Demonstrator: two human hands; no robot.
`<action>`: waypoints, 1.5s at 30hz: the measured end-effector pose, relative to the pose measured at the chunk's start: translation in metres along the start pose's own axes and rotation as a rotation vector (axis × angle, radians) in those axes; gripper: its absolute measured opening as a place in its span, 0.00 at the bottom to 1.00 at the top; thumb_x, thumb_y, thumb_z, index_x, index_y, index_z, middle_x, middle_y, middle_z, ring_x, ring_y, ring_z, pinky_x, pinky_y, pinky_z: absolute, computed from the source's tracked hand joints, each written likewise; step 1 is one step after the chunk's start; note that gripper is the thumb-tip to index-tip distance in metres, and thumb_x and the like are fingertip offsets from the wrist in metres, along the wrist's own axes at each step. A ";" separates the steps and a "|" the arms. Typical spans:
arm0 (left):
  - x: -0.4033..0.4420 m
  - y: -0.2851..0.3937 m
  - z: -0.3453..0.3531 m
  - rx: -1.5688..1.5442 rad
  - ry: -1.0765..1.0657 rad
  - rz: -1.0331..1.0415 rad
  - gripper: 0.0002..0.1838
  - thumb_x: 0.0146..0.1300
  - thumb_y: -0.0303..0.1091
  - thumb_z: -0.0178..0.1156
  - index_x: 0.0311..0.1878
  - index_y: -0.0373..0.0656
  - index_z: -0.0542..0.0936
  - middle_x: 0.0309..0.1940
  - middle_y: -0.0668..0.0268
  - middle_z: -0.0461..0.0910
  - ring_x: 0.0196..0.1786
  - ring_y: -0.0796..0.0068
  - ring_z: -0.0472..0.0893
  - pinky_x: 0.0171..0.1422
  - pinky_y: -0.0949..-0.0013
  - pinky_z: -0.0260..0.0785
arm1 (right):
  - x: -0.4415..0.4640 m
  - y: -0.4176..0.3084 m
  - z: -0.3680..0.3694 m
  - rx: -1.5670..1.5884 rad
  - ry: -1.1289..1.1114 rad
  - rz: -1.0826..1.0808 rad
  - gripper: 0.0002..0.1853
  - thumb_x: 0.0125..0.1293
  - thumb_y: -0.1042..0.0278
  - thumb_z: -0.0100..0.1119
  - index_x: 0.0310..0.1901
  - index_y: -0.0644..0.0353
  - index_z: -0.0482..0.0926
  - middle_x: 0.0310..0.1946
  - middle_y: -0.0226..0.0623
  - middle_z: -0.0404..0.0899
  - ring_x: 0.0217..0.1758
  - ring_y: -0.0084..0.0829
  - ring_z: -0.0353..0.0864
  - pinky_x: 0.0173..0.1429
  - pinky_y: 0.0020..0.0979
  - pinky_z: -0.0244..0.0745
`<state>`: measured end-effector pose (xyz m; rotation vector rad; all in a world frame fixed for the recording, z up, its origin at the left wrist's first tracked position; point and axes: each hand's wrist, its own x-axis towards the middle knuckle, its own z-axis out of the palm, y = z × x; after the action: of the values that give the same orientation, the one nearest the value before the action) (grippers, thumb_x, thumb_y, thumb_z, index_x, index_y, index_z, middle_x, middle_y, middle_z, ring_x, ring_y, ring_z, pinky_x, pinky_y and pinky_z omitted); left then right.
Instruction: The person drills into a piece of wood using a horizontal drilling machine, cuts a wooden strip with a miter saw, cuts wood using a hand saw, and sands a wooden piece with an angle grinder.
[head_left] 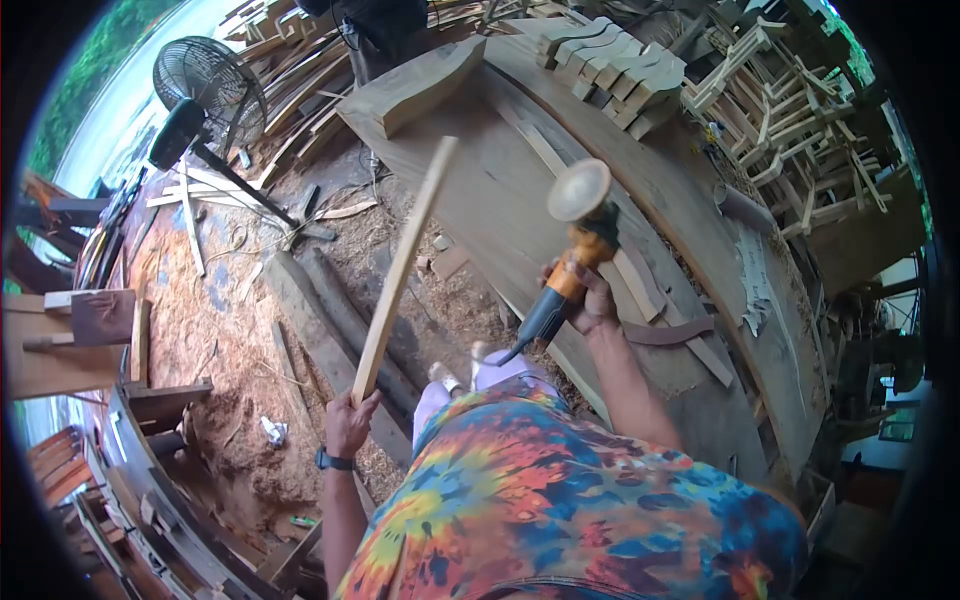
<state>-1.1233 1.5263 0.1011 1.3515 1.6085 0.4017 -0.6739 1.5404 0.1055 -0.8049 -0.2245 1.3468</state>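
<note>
My left hand [350, 422], with a dark watch on the wrist, is closed around the lower end of a long squared wooden strip [408, 262]. The strip slants up and away, its far end in the air by the workbench. In my right hand [594, 298] is an orange and black angle grinder [568, 285], gripped around its body. Its round, pale sanding disc [580, 190] faces up over the bench and is apart from the strip. A cord leaves the grinder's lower end toward my legs.
A wooden workbench [470, 190] carries a curved board [432, 85], loose offcuts and a stack of shaped wooden pieces [612, 65]. A pedestal fan [212, 85] stands at the back left. Sawdust and beams [320, 320] cover the floor. Chair frames [790, 120] are piled at right.
</note>
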 end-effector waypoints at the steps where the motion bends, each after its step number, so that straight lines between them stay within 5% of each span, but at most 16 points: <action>1: 0.009 0.003 0.001 -0.006 0.016 -0.009 0.20 0.65 0.47 0.70 0.38 0.35 0.84 0.17 0.70 0.75 0.21 0.82 0.73 0.26 0.71 0.66 | -0.005 -0.005 -0.002 0.062 -0.023 0.063 0.25 0.59 0.63 0.75 0.54 0.58 0.73 0.46 0.38 0.78 0.50 0.41 0.82 0.56 0.43 0.81; 5: 0.041 -0.004 0.014 0.086 -0.163 0.075 0.24 0.65 0.53 0.68 0.38 0.35 0.85 0.20 0.66 0.80 0.23 0.76 0.77 0.29 0.64 0.71 | -0.007 -0.010 -0.038 0.147 -0.097 0.103 0.31 0.60 0.59 0.75 0.60 0.57 0.71 0.46 0.38 0.77 0.50 0.41 0.80 0.62 0.46 0.78; 7: 0.046 -0.013 0.025 0.134 -0.099 0.190 0.26 0.66 0.57 0.67 0.35 0.38 0.85 0.20 0.69 0.79 0.23 0.83 0.76 0.27 0.71 0.68 | -0.001 -0.003 -0.046 0.241 -0.172 0.064 0.33 0.61 0.53 0.74 0.63 0.56 0.70 0.46 0.38 0.77 0.52 0.40 0.79 0.63 0.49 0.77; 12: 0.015 0.018 0.036 -0.371 -0.190 0.008 0.13 0.64 0.37 0.71 0.43 0.38 0.84 0.26 0.74 0.79 0.30 0.82 0.77 0.35 0.71 0.70 | 0.013 -0.009 -0.037 0.226 -0.223 0.059 0.36 0.61 0.53 0.74 0.67 0.55 0.68 0.48 0.38 0.76 0.52 0.39 0.79 0.63 0.49 0.76; 17: 0.010 0.000 0.049 -0.338 0.008 0.070 0.13 0.63 0.37 0.69 0.43 0.37 0.85 0.27 0.72 0.81 0.32 0.82 0.78 0.37 0.72 0.71 | 0.043 -0.008 -0.020 0.033 -0.302 0.141 0.36 0.62 0.57 0.73 0.68 0.56 0.67 0.49 0.38 0.77 0.52 0.38 0.79 0.64 0.48 0.75; 20: 0.008 -0.026 0.066 -0.106 0.327 -0.034 0.22 0.62 0.47 0.68 0.45 0.34 0.86 0.30 0.56 0.86 0.33 0.72 0.83 0.40 0.65 0.75 | 0.065 0.008 0.013 -0.007 -0.414 0.218 0.37 0.61 0.60 0.74 0.69 0.57 0.67 0.48 0.38 0.77 0.51 0.38 0.80 0.63 0.50 0.76; 27: -0.038 -0.112 0.086 -0.026 0.412 -0.511 0.31 0.61 0.61 0.64 0.45 0.35 0.86 0.38 0.39 0.84 0.45 0.40 0.85 0.52 0.48 0.78 | 0.099 0.079 0.087 -0.094 -0.514 0.449 0.31 0.66 0.61 0.70 0.66 0.59 0.68 0.49 0.40 0.78 0.52 0.40 0.81 0.65 0.48 0.76; 35: -0.072 -0.209 0.089 -0.050 0.291 -0.907 0.33 0.64 0.60 0.63 0.49 0.33 0.85 0.49 0.40 0.84 0.54 0.42 0.84 0.61 0.48 0.76 | 0.117 0.159 0.138 -0.266 -0.481 0.661 0.24 0.69 0.61 0.67 0.60 0.63 0.72 0.45 0.42 0.80 0.49 0.40 0.82 0.59 0.46 0.81; 45: -0.089 -0.257 0.110 -0.067 0.362 -0.946 0.34 0.64 0.60 0.63 0.49 0.30 0.85 0.45 0.37 0.84 0.51 0.40 0.84 0.58 0.49 0.76 | 0.152 0.249 0.144 -0.545 -0.586 0.774 0.20 0.70 0.63 0.66 0.58 0.59 0.74 0.42 0.40 0.82 0.45 0.39 0.84 0.53 0.44 0.84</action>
<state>-1.1873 1.3273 -0.1047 0.3584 2.2920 0.1102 -0.9133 1.7375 0.0076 -0.9717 -0.8281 2.3007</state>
